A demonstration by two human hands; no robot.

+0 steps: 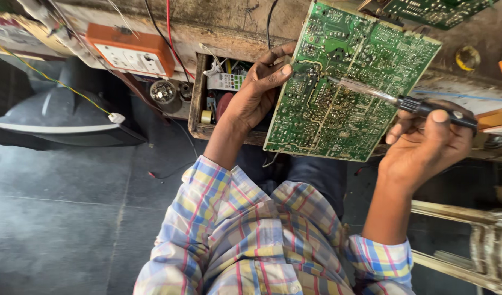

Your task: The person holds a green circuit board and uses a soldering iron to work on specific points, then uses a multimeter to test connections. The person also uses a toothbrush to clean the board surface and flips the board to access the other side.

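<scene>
Board: a green circuit board (349, 82) is held up, solder side facing the person, tilted so its long axis runs from about 7 o'clock up to 1 o'clock.
Left hand: the left hand (256, 93) grips the board's left edge, thumb laid over the front face and fingers wrapped behind; it is closed firmly on the board.
Right hand: the right hand (426, 142) is closed around the black handle of a soldering iron (393, 98), thumb on top.
Iron: its metal shaft points toward 10 o'clock from the handle; the tip lies on or just above the board's middle, and I cannot tell whether it touches.
Key relation: the board lies at 10 o'clock from the right hand; the iron's axis crosses the board's long axis at a steep angle. The left hand is the nearer one to the board, being on it.
Drawer: an open wooden drawer (199, 117) of small parts sits behind the left hand.
Socket box: an orange and white one (132, 53) lies at 9 o'clock of the drawer.
Second board: another green board (431, 11) shows at the top edge.
Sleeves: checked shirt (245, 235) on both arms.
</scene>
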